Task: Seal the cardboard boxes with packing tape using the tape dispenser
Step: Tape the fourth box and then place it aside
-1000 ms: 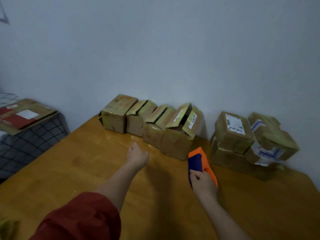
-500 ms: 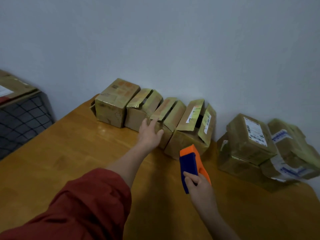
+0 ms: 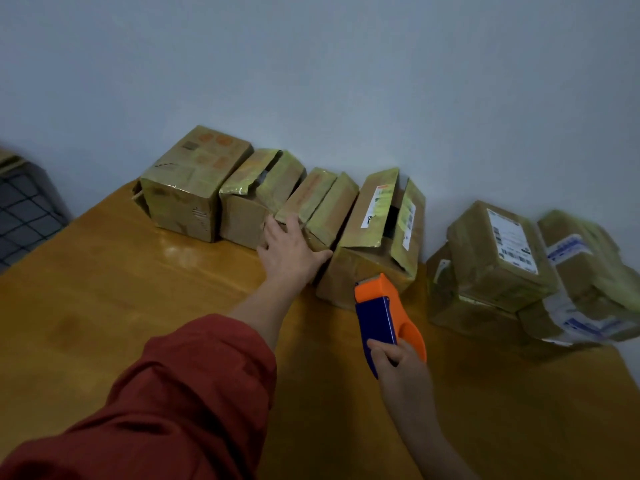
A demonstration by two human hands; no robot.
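I count seven cardboard boxes on the wooden table (image 3: 104, 306), though the far pile is blurred, and one tape dispenser (image 3: 384, 317). Four boxes stand side by side in a row against the wall (image 3: 311, 81). The first box (image 3: 194, 188) has its top closed, the second box (image 3: 256, 199) shows a torn gap between its flaps, the third box (image 3: 322, 202) has its flaps leaning together, and the fourth box (image 3: 377, 230) has flaps ajar over a dark slot. Apart to the right sits a pile of three labelled boxes (image 3: 498, 251). My left grip (image 3: 291, 251), at the end of a red sleeve (image 3: 173, 393), is spread flat with straight fingers against the front of the third box, thumb reaching towards the fourth. My right grip (image 3: 401, 368) is curled round the near end of the dispenser. Its long axis runs away from me, and its orange cutter end points at the lower front of the fourth box, just beside it. Black wire mesh (image 3: 24, 209) shows at the left edge.
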